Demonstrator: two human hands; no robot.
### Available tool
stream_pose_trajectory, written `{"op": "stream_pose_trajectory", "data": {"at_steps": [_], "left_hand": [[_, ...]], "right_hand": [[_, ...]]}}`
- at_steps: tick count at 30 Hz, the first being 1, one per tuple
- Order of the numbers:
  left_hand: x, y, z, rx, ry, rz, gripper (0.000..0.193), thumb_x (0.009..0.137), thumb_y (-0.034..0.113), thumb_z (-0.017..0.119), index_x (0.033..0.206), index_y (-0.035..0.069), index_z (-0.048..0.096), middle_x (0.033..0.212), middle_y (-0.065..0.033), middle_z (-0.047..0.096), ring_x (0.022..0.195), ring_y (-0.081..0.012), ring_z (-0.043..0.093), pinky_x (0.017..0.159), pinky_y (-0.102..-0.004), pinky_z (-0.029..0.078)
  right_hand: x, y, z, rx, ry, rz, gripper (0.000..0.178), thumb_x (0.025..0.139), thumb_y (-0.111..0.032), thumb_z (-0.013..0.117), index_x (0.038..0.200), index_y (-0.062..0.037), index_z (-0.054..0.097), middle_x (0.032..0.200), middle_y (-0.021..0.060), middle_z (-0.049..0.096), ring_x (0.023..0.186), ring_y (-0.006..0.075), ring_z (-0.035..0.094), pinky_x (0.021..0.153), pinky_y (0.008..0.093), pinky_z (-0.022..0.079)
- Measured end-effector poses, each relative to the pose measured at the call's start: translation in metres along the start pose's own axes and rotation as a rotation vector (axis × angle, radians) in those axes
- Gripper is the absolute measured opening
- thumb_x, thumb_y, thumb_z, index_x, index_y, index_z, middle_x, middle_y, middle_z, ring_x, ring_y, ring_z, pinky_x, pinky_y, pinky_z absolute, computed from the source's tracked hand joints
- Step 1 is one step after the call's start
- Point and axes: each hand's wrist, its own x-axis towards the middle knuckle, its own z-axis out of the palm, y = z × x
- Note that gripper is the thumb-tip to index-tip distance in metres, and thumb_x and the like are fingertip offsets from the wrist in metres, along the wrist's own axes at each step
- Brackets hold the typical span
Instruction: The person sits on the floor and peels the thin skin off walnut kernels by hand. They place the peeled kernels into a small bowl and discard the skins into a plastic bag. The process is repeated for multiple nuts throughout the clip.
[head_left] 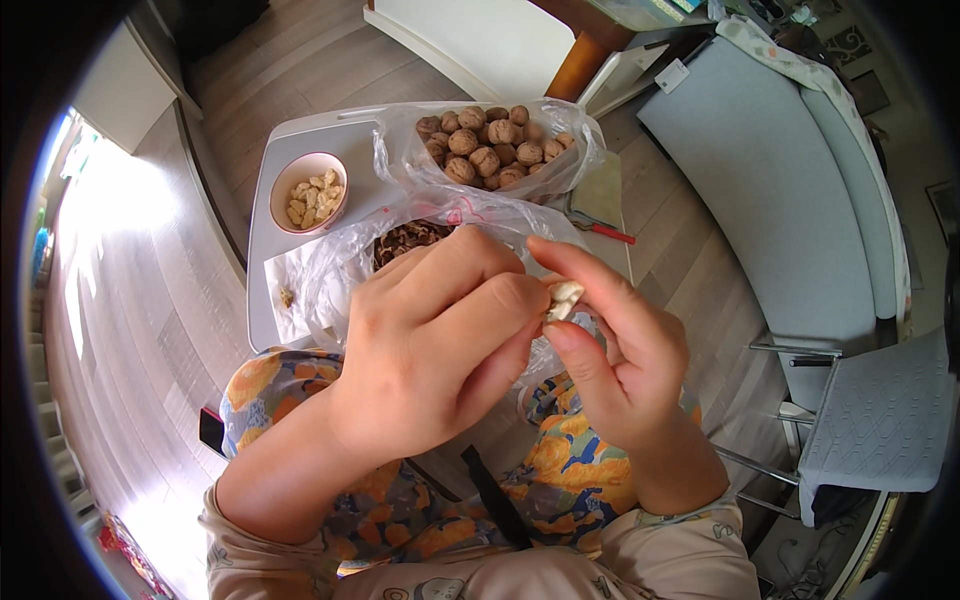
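A pale, peeled piece of walnut kernel (563,299) is between my two hands, above the small table. My right hand (622,352) pinches it between thumb and forefinger. From the other side my left hand (425,345) is closed, its fingertips meeting the kernel's left edge and partly hidden behind the knuckles. Beneath the hands lies an opened clear plastic bag (335,262) with dark brown shell or skin scraps (408,240) in it, partly covered by my left hand. A pink-rimmed bowl (345,200) at the table's left holds several pale kernel pieces (313,200).
Whole walnuts (485,150) fill another clear bag at the table's (290,135) far side. A red-handled tool (610,233) lies at the right edge. White tissue (285,312) with a small brown bit sits front left. A grey chair (875,420) stands right; a phone (211,430) is by my left leg.
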Motion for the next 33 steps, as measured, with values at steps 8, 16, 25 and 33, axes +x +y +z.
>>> {"op": "stream_pose_trajectory", "data": {"at_steps": [8,16,25,33], "left_hand": [[0.0008,0.0029,-0.0009,-0.060,0.005,-0.045,0.016,0.060,-0.003,0.057,0.074,0.002,0.054,0.071,-0.0071,0.046,0.058,-0.0201,0.048,0.050,-0.0275,0.040],[0.0035,0.0013,-0.0065,-0.118,0.037,-0.144,0.014,0.064,-0.006,0.055,0.075,0.003,0.053,0.070,-0.0069,0.047,0.059,-0.0191,0.050,0.049,-0.0271,0.041],[0.0029,0.0042,-0.0073,-0.267,-0.094,-0.267,0.008,0.075,0.004,0.051,0.079,-0.002,0.049,0.075,-0.0089,0.050,0.067,-0.0166,0.047,0.061,-0.0245,0.040],[0.0026,0.0035,-0.0037,-0.309,-0.090,-0.282,0.011,0.069,-0.002,0.056,0.078,0.001,0.049,0.070,-0.0075,0.047,0.057,-0.0191,0.050,0.051,-0.0265,0.041]], "right_hand": [[0.0018,0.0006,0.0025,-0.029,-0.003,-0.049,0.038,0.075,0.002,0.054,0.112,-0.0005,0.050,0.095,0.0141,0.058,0.077,0.0217,0.060,0.067,0.0265,0.047],[-0.0023,0.0013,0.0002,0.304,-0.027,0.120,0.033,0.080,0.000,0.050,0.113,0.0031,0.047,0.102,0.0130,0.057,0.086,0.0160,0.057,0.072,0.0261,0.046],[-0.0003,0.0000,-0.0004,0.079,0.026,0.033,0.033,0.077,0.003,0.052,0.110,0.0026,0.050,0.102,0.0139,0.058,0.089,0.0193,0.058,0.074,0.0272,0.047],[0.0044,-0.0013,0.0003,-0.249,0.032,-0.173,0.037,0.071,0.007,0.054,0.107,0.0016,0.052,0.100,0.0149,0.058,0.085,0.0256,0.059,0.071,0.0302,0.048]]}}
